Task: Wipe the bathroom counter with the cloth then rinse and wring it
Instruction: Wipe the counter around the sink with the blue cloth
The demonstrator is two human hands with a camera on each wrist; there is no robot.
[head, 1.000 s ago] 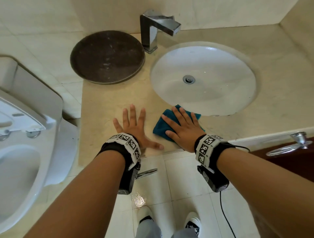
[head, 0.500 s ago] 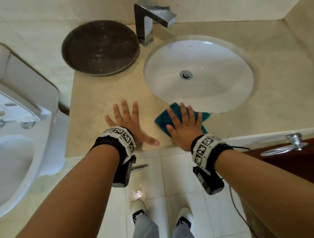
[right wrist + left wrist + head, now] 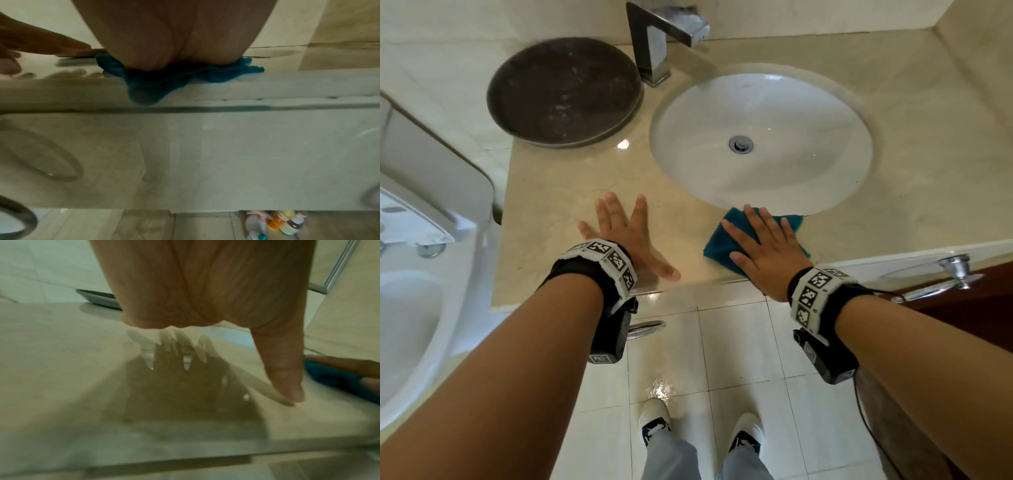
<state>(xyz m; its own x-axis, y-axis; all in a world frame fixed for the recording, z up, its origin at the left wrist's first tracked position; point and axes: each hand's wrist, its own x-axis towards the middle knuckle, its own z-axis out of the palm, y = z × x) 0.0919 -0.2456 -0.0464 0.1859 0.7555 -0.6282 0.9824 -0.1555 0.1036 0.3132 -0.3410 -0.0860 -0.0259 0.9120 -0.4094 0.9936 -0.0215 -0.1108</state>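
A teal cloth (image 3: 722, 240) lies on the beige marble counter (image 3: 558, 205), just in front of the white sink basin (image 3: 774, 113). My right hand (image 3: 763, 246) presses flat on the cloth with straight, spread fingers; the right wrist view shows the cloth (image 3: 216, 73) bunched under the palm. My left hand (image 3: 626, 233) rests flat on the bare counter to the cloth's left, fingers spread. The left wrist view shows the left hand's thumb (image 3: 283, 369) on the glossy counter and the cloth (image 3: 339, 379) at the right edge.
A chrome faucet (image 3: 657, 37) stands behind the basin. A dark round tray (image 3: 565, 92) sits at the counter's back left. A white toilet (image 3: 417, 274) is to the left. A door with a metal handle (image 3: 945, 274) is at right. Bottles (image 3: 283, 224) stand on the floor below.
My right hand has slid the cloth to the right along the front of the basin. The left hand has stayed flat on the counter.
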